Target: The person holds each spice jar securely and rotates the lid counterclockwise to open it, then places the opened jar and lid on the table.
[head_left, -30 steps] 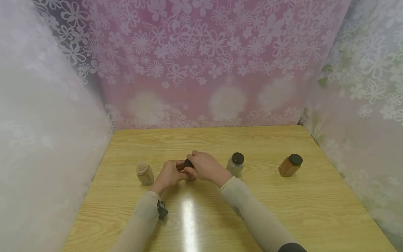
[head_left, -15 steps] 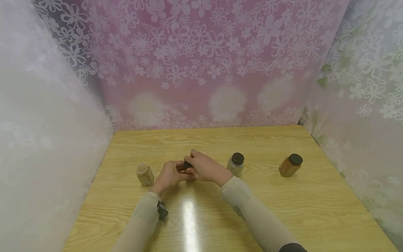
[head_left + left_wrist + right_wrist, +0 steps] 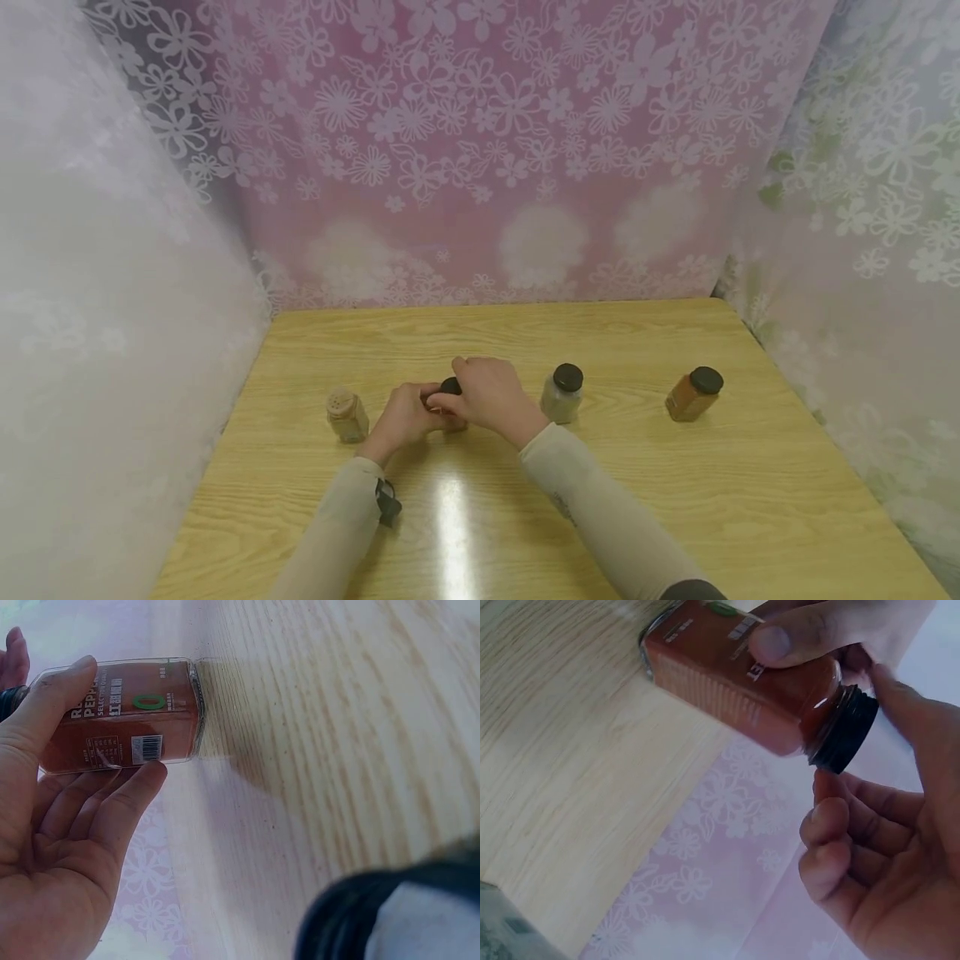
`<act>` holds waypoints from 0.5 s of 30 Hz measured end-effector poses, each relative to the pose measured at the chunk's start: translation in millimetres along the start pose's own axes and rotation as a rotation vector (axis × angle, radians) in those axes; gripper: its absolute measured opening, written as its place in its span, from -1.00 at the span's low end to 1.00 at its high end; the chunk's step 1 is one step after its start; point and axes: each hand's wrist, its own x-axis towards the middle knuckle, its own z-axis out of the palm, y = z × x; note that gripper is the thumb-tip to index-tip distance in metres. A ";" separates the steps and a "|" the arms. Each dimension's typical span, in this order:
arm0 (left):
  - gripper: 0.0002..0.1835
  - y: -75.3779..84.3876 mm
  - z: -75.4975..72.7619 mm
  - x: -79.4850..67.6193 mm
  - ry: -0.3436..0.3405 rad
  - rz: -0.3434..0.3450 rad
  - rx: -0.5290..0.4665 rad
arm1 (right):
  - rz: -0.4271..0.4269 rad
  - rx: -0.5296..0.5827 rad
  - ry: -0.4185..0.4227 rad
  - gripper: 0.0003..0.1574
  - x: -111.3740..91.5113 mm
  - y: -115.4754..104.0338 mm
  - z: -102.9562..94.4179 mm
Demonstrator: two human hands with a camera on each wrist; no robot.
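My left hand [image 3: 403, 417] holds a glass spice jar [image 3: 127, 712] of red powder upright on the table, thumb on one side and fingers on the other. Its label, seen in the left wrist view, reads partly "pepper". A ribbed black lid [image 3: 845, 729] sits on the jar's neck. At the lid is my right hand [image 3: 900, 840], with thumb and index fingertip at opposite edges and the other fingers curled below. In the head view, most of the jar is hidden behind both hands.
Left of my hands stands a jar [image 3: 347, 415] with a beige perforated top. To the right are a grey-looking jar [image 3: 562, 396] and an orange-brown jar [image 3: 688, 398], both black-lidded. Floral curtains [image 3: 487, 167] enclose the wooden table [image 3: 600, 517] at back and sides.
My right hand has turned and shifted slightly around the lid, showing more of its black top. The left hand and the jar stay in place.
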 end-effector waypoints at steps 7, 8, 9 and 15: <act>-0.51 2.3 0.0 0.4 -0.006 -0.004 -0.021 | -0.042 0.109 -0.039 -0.49 1.5 1.1 -3.0; -0.51 2.9 -0.1 0.2 -0.006 -0.006 -0.022 | -0.050 0.115 -0.048 -0.50 1.6 1.7 -3.3; -0.51 3.5 -0.1 0.0 -0.005 -0.007 -0.027 | -0.060 0.116 -0.055 -0.52 1.5 2.5 -3.7; -0.52 3.8 -0.4 -1.1 -0.010 -0.012 -0.067 | -0.165 0.117 -0.095 -0.51 -0.7 7.8 -6.6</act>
